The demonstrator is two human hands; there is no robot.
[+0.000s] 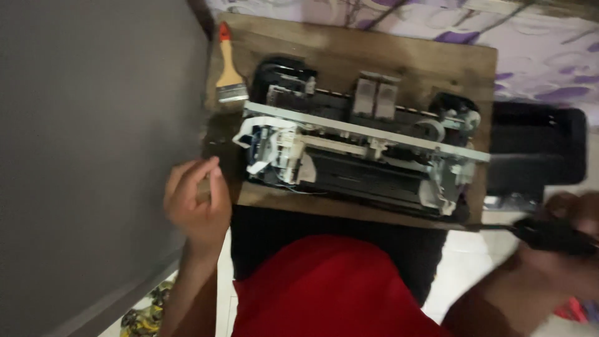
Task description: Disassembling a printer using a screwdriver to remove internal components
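Because the stripped black-and-grey printer mechanism lying on the brown wooden board looks heavy, rigid, yet fragile with exposed ribbon cables, its metal frame seems the safest hold, while the left hand hovers loosely curled, pinching nothing visible, and the blurred right hand grips a dark-handled tool.

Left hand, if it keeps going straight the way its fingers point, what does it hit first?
Probably the white front-left corner of the opened printer mechanism; the left hand hovers at the wooden board edge, fingers curled toward it. Depth is unclear.

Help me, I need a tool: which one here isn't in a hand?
The paintbrush, lying on the wooden board's far left corner; the dark tool sits in the right hand.
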